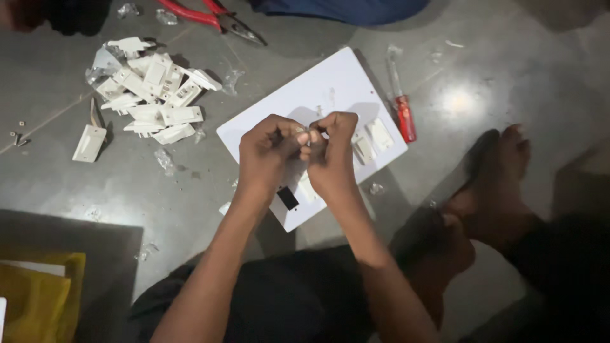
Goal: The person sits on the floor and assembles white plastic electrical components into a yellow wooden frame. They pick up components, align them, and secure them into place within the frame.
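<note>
A heap of white switches (152,89) is lying on the floor (63,171) to my left, clear wrapper scraps scattered about it. My left hand (270,152) and right hand (330,155) are pinching together on something too small to tell, over the white board (318,89). Red pliers (210,16) and a red screwdriver (403,111) are lying further right.
</note>
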